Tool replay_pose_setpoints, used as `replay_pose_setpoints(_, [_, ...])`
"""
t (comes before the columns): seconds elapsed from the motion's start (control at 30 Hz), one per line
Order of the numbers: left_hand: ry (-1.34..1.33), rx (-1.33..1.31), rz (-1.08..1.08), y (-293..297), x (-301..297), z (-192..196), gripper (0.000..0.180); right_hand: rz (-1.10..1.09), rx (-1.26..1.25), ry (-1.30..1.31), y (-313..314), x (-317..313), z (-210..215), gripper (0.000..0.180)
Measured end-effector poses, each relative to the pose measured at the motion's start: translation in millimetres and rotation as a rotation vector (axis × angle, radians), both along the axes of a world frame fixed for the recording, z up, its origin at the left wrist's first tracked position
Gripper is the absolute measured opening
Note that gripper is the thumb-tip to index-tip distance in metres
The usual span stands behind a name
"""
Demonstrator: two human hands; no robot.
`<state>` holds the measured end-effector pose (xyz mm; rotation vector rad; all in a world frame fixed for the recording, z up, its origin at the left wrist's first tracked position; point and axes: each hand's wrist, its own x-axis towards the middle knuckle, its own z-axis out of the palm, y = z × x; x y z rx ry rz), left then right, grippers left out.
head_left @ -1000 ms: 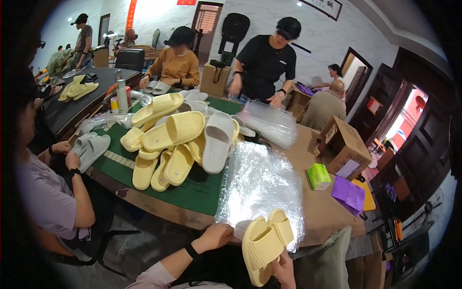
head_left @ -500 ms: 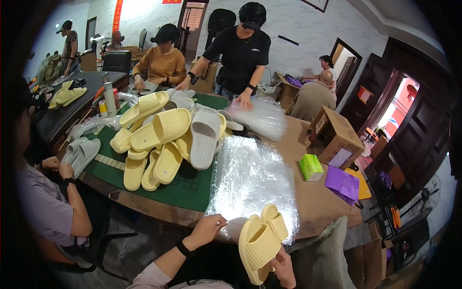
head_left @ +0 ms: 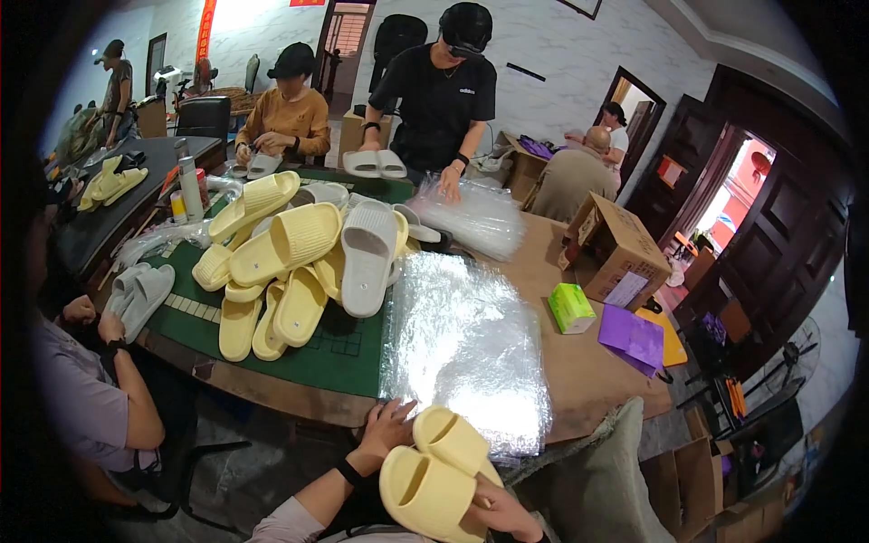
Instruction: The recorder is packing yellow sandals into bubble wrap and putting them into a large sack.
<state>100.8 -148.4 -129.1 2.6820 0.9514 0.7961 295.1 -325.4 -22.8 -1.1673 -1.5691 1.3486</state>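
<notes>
In my right hand (head_left: 503,509) is a pair of pale yellow slippers (head_left: 433,489), held side by side by one edge, with the thumb on top. They hang in front of me at the near edge of the table. My left hand (head_left: 387,429) rests with fingers stretched out at the near left corner of a stack of clear plastic bags (head_left: 462,348), just beside the slippers. No object shows in that hand. The shiny stack lies flat on the table. To its left is a heap of yellow slippers (head_left: 288,244) with a grey slipper (head_left: 368,262) on its right side.
A green mat (head_left: 353,366) lies under the heap. A green box (head_left: 571,309), purple bag (head_left: 631,339) and cardboard box (head_left: 617,249) occupy the right side. Co-workers handle grey slippers at left (head_left: 142,299) and white slippers across the table (head_left: 374,163). A grey cushion (head_left: 593,475) adjoins my right.
My right hand has brought the yellow slippers left and turned them. My left hand's fingers have straightened onto the bag corner. The co-worker opposite has lifted white slippers.
</notes>
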Motion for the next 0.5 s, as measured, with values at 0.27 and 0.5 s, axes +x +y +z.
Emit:
replay_pose_setpoints(0.27, [-0.348, -0.388, 0.034, 15, 1, 12, 0.022, 0.118, -0.126, -0.042, 2, -9, -25, 0.042])
replay_pose_setpoints(0.5, [-0.287, -0.185, 0.008, 9, 2, -20, 0.026, 0.09, -0.17, -0.049, 4, -16, -9, 0.046])
